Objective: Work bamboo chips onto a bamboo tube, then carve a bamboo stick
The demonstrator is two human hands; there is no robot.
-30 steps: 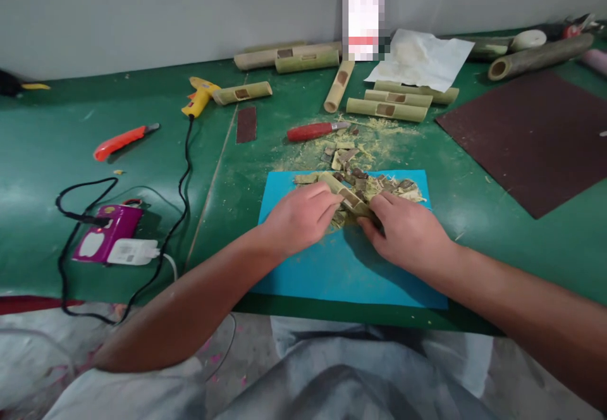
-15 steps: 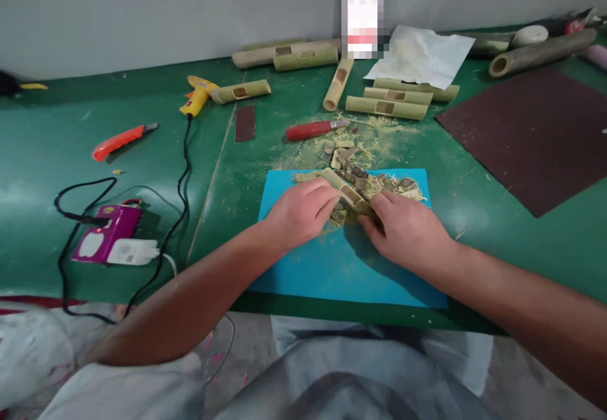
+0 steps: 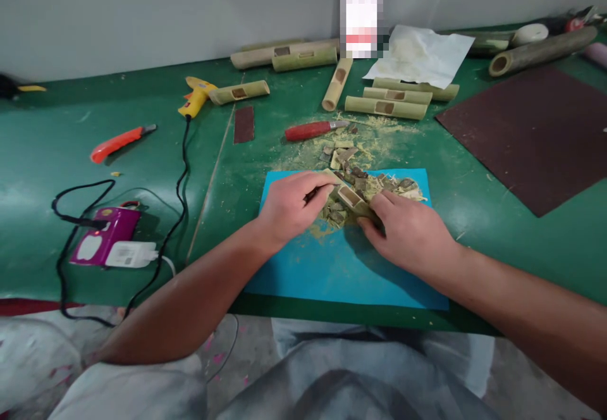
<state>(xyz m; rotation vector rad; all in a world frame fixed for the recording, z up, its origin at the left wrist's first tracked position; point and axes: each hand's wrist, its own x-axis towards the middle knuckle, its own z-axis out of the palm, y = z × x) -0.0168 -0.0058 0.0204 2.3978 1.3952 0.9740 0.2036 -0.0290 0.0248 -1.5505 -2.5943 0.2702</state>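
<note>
Bamboo piece (image 3: 351,197), short and with a rectangular slot in its upper face, lies slantwise at the far edge of the blue mat (image 3: 341,268), bedded in a heap of chips (image 3: 391,186) and shavings. The right hand (image 3: 408,233) has its grip closed on the near-right end, fingers curled over it. The left hand (image 3: 287,208) sits at the far-left end, its grip shut round a small dark tool (image 3: 310,195); only a sliver of this shows, so its kind cannot be told. A red-handled knife (image 3: 310,130) lies just beyond the mat on the green tabletop (image 3: 47,148). Slotted tubes (image 3: 384,107) lie farther off, and a glue gun (image 3: 196,94), an orange cutter (image 3: 116,143) and a purple box (image 3: 107,243) are well apart to the left. The main risk seems to be a slip, because the tool points along the piece toward the right fingers, and a sudden give at the slot's edge could carry it into them. The loose chips make a poor seat, so the round piece may rock or roll under pressure. Too much force could also split the thin wall along the grain.
</note>
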